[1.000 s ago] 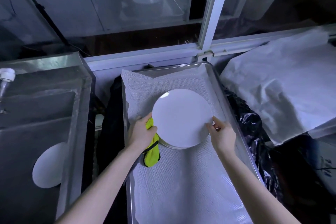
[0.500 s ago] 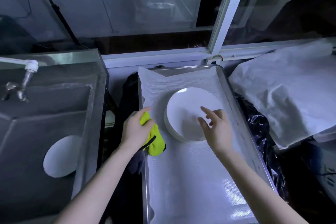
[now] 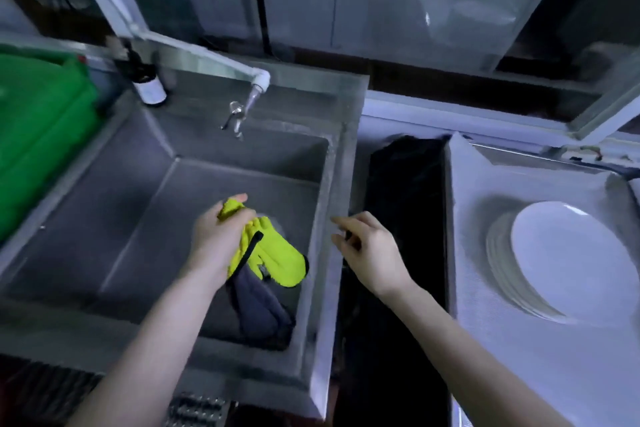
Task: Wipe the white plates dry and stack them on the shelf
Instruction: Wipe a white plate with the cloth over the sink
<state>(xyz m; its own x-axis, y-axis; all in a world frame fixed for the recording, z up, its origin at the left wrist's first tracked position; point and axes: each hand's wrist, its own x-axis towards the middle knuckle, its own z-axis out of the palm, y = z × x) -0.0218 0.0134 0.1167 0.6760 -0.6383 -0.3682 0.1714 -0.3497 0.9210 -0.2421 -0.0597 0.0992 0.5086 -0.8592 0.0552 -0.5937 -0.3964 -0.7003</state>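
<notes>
A stack of white plates lies on the white-lined metal tray at the right. Over the steel sink, my left hand grips a yellow-green cloth that has a dark grey part hanging below. A sliver of a plate in the sink shows behind the cloth; most of it is hidden. My right hand hovers empty above the sink's right rim, fingers loosely curled, well left of the plate stack.
A tap on a white pipe hangs over the sink's back. A dark bottle stands at the back left beside a green bin. A black gap separates sink and tray. Glass panels rise behind.
Both hands left the plate stack on the tray and moved left to the sink. The left hand still holds the cloth. The view swung left with them.
</notes>
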